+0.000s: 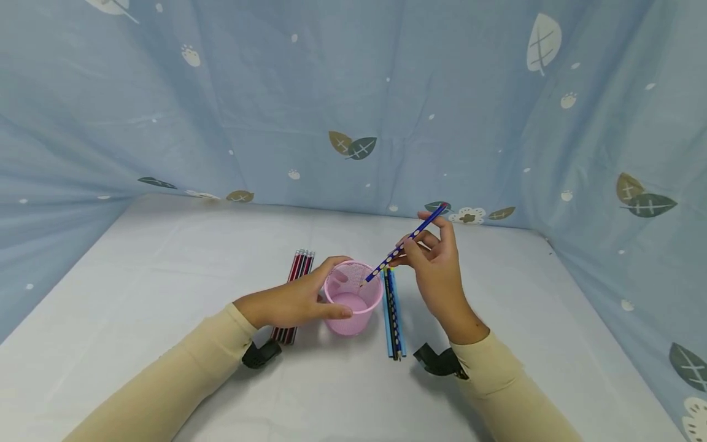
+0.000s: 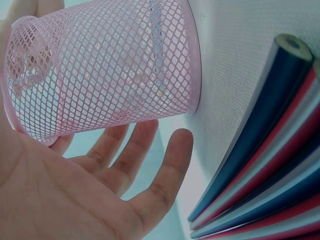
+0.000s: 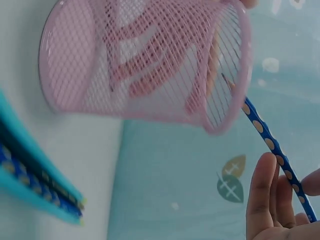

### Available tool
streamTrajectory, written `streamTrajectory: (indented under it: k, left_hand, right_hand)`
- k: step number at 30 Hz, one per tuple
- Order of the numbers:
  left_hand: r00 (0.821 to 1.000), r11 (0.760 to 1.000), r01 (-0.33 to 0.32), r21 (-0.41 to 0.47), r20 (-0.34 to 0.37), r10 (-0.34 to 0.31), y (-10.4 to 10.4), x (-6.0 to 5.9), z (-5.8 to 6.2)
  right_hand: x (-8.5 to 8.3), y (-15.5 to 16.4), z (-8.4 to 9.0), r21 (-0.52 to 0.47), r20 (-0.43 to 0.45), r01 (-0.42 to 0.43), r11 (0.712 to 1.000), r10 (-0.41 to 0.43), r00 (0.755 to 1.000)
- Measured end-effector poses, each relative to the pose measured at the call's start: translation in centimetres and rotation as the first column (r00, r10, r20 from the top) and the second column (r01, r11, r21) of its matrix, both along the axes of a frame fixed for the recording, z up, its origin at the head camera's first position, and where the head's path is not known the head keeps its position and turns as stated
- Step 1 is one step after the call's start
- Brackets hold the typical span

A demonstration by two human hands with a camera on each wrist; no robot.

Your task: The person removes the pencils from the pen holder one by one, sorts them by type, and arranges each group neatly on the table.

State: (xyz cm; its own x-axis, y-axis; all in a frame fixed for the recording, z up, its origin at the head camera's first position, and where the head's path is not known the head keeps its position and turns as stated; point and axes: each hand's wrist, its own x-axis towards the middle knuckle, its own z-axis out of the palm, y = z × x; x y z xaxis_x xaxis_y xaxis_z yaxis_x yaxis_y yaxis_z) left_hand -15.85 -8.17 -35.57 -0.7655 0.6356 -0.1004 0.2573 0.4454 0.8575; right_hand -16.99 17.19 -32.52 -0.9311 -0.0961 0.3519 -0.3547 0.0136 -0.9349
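Observation:
A pink mesh pencil cup (image 1: 353,324) stands upright on the white tabletop. My left hand (image 1: 298,301) grips it at the rim, thumb on the near side and fingers round the far side; the left wrist view shows the lower fingers (image 2: 170,165) spread off the mesh. My right hand (image 1: 442,273) pinches a blue pencil (image 1: 424,224) with pale round dimples between thumb and fingers. The pencil slants down to the left, its sharpened point inside the cup's mouth. In the right wrist view that tip, by the dimpled pencil (image 3: 267,137), is just past the rim.
Left of the cup lies a row of red-and-black striped pencils (image 1: 299,267), partly under my left hand. To its right lies a bundle of light blue and dark pencils (image 1: 393,319). A blue leaf-patterned curtain (image 1: 265,98) hangs behind the table.

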Motion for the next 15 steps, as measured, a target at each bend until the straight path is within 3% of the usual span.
streamTrajectory:
  k: [6,15]
  left_hand:
    - [1.000,1.000,-0.018,-0.006,-0.008,0.018,0.0,0.0,0.0]
    - [1.000,1.000,-0.007,0.002,-0.004,0.007,0.1,-0.1,-0.2]
  right_hand:
    - [0.0,1.6,1.1,0.095,0.034,0.042,0.995,-0.045,0.998]
    - [-0.1,3.2,1.1,0.181,0.140,-0.017,0.983,-0.009,0.990]
